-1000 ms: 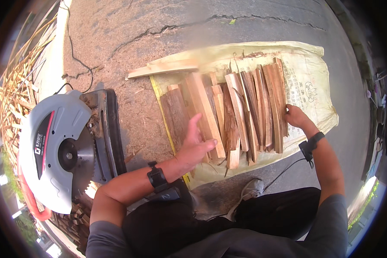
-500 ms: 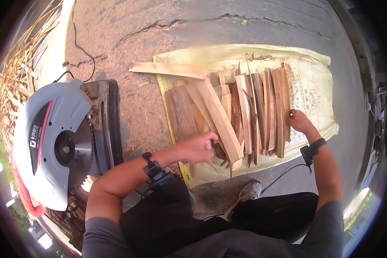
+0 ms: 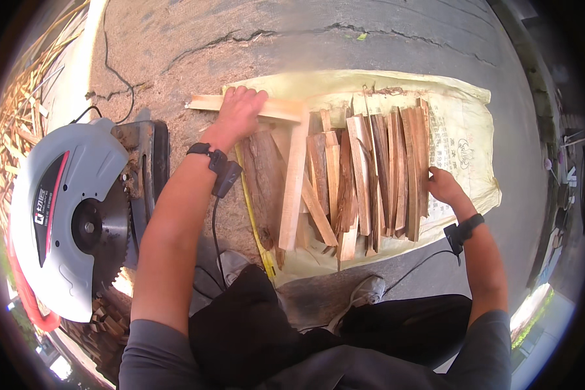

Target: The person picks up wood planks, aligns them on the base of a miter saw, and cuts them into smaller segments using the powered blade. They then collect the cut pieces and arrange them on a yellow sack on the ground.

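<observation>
My left hand (image 3: 240, 116) is closed over a pale wooden board (image 3: 281, 109) that lies crosswise at the far left of the pile. Below it, a long pale slat (image 3: 294, 188) stands nearly lengthwise beside a bark-covered piece (image 3: 261, 182). A short slat (image 3: 318, 213) slants next to it. Several rough wooden strips (image 3: 377, 175) lie side by side to the right. At the outer edge of the rightmost strip (image 3: 412, 170), my right hand (image 3: 447, 188) rests with curled fingers; whether they grip anything is hidden. A yellowish woven sack (image 3: 465, 123) lies flat under the wood.
A grey circular cut-off saw (image 3: 65, 214) with a bare toothed blade (image 3: 114, 224) stands close to my left forearm. Its cable (image 3: 114, 65) runs across the sawdust-covered ground. Thin wood offcuts (image 3: 29, 117) heap at the far left; more blocks (image 3: 104, 328) lie below the saw.
My left hand has moved away from me, from the pile's near edge onto the crosswise board. The long pale slat has shifted left and turned straighter. My right hand stays beside the rightmost strip.
</observation>
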`<state>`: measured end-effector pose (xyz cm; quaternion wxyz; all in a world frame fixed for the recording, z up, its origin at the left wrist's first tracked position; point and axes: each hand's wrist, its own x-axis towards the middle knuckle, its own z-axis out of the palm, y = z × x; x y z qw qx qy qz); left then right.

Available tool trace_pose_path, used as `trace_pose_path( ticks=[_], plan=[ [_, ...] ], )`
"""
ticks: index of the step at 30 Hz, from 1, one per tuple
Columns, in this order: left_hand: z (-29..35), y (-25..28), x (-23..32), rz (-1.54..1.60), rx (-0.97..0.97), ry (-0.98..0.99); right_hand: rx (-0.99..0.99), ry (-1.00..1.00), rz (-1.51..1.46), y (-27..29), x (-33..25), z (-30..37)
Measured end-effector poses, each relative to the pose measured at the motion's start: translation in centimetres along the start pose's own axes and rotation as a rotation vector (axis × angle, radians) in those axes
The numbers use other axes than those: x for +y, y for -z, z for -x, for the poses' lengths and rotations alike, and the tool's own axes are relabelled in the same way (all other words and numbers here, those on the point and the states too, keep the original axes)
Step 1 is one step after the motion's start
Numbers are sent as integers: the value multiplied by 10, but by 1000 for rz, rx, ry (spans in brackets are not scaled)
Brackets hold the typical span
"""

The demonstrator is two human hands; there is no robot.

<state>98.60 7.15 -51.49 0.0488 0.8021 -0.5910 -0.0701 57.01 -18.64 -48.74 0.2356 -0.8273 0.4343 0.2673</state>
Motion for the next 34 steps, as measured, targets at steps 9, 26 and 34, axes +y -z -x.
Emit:
trace_pose_path(
  ticks=[9,26,34],
  plan=[
    [22,58,123,131,436,-601,89,64,86,-6,17,-11],
    [142,-43,52,1034,-53,637,40,65,10,-5,8,-7],
    [145,-53,62,1230,-384,678,25,-35,45,-4,-6,-10]
  ],
)
